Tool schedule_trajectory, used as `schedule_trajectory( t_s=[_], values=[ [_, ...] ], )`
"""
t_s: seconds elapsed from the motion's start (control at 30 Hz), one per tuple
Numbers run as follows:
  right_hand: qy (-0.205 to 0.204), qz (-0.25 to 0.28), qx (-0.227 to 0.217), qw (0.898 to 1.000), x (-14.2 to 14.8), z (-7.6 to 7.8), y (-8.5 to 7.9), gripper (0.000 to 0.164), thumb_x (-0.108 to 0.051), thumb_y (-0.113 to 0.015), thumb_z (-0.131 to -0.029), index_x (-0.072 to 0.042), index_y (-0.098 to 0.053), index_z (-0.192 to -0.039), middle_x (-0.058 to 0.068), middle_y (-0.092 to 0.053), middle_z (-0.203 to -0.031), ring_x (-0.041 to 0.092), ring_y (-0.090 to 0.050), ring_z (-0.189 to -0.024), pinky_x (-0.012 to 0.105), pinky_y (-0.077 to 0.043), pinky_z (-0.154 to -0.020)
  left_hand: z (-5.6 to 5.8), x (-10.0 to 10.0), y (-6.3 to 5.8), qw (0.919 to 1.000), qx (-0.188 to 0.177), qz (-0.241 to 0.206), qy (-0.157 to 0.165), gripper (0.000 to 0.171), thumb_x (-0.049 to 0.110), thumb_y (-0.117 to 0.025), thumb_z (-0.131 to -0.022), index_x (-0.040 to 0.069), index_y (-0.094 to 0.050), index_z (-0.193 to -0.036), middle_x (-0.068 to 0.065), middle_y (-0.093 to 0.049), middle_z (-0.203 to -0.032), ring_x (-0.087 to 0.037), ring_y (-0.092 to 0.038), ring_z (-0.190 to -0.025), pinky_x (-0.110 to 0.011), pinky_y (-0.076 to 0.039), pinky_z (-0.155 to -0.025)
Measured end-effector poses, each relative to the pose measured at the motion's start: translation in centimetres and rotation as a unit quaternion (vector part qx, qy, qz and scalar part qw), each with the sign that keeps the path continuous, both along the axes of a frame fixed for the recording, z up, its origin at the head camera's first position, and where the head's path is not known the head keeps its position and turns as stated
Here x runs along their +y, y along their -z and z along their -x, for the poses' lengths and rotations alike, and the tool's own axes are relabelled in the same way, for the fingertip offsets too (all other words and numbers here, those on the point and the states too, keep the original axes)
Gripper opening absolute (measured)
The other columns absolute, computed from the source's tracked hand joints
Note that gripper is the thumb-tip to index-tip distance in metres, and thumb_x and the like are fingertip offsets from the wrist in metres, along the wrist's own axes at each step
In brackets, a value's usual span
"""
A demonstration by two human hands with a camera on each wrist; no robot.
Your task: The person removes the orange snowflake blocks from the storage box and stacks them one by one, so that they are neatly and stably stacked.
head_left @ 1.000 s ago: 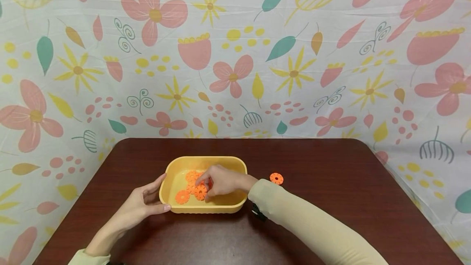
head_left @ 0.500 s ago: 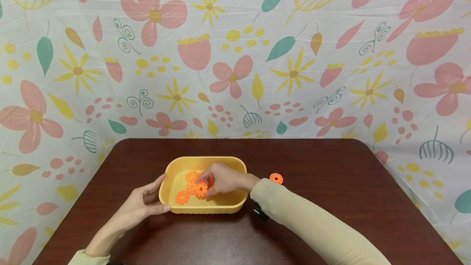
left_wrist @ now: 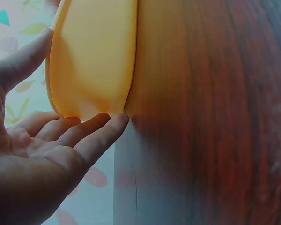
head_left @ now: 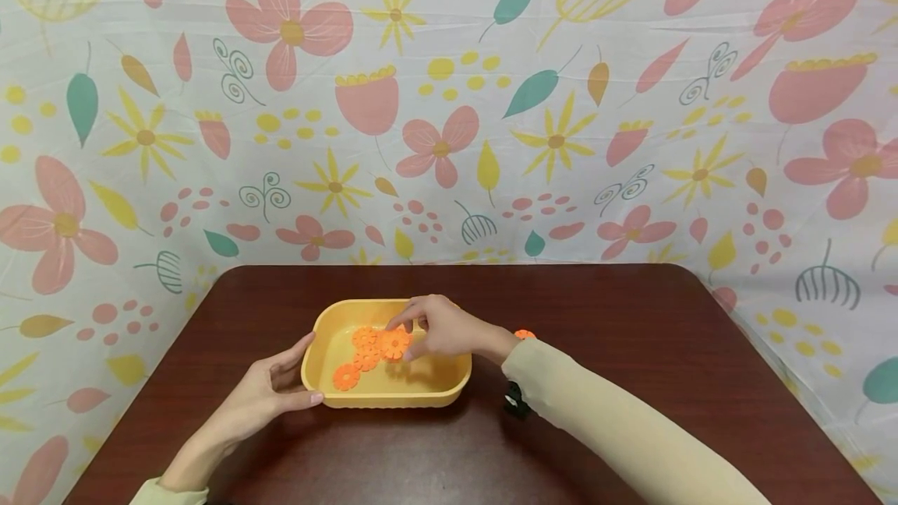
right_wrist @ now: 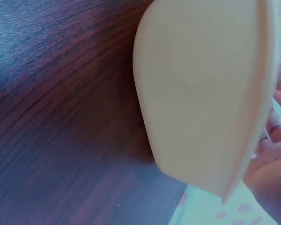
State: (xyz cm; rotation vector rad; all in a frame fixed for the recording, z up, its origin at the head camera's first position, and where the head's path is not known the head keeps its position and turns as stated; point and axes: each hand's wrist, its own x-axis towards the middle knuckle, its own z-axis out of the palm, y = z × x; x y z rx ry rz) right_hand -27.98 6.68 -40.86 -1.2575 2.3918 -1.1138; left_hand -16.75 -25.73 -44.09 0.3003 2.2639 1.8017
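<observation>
A yellow plastic tray (head_left: 428, 396) stands on the table. My left hand (head_left: 256, 396) holds its left end, thumb at the near corner and fingers along the end wall; the left wrist view shows these fingertips against the tray. Over the inside of the tray, my right hand (head_left: 445, 326) pinches a notched orange snowflake disc (head_left: 395, 344) between thumb and forefinger. More orange snowflake discs (head_left: 346, 377) lie on the tray floor, some overlapping. In the right wrist view the tray's outer wall (right_wrist: 201, 93) hides most of the hand.
Another orange snowflake disc (head_left: 524, 333) lies on the table right of the tray, partly hidden by my right forearm. The dark brown wooden table (head_left: 603, 294) reaches back to a flower-patterned cloth (head_left: 449, 100).
My right hand has risen a little and moved right and back, bringing the pinched snowflake disc with it. The left hand stays at the tray's end.
</observation>
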Motion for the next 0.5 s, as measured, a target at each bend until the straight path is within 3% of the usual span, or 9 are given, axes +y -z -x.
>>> schedule_trajectory(
  t_s=[0.27, 0.5],
  values=[
    [0.037, 0.023, 0.011, 0.999, 2.6, -0.5, -1.1, 0.044, -0.009, -0.093, -0.081, -0.010, -0.080, -0.123, 0.016, -0.062, -0.094, 0.021, -0.044, -0.070, 0.027, -0.037, -0.065, -0.1, 0.0, -0.1, 0.9999, 0.008, 0.011, 0.004, 0.096, 0.010, -0.085, -0.089, 0.004, -0.028, -0.166, -0.020, -0.028, -0.168, -0.045, -0.041, -0.145, -0.028, -0.054, -0.095],
    [0.063, 0.033, -0.001, 0.998, 5.5, -0.9, -1.8, 0.044, -0.013, -0.092, -0.083, -0.012, -0.079, -0.125, 0.009, -0.061, -0.094, 0.022, -0.044, -0.071, 0.027, -0.037, -0.064, -0.1, 0.0, -0.2, 0.9999, 0.007, 0.009, 0.004, 0.096, 0.008, -0.084, -0.090, 0.004, -0.027, -0.166, -0.020, -0.027, -0.169, -0.045, -0.040, -0.146, -0.028, -0.054, -0.095]
  ],
)
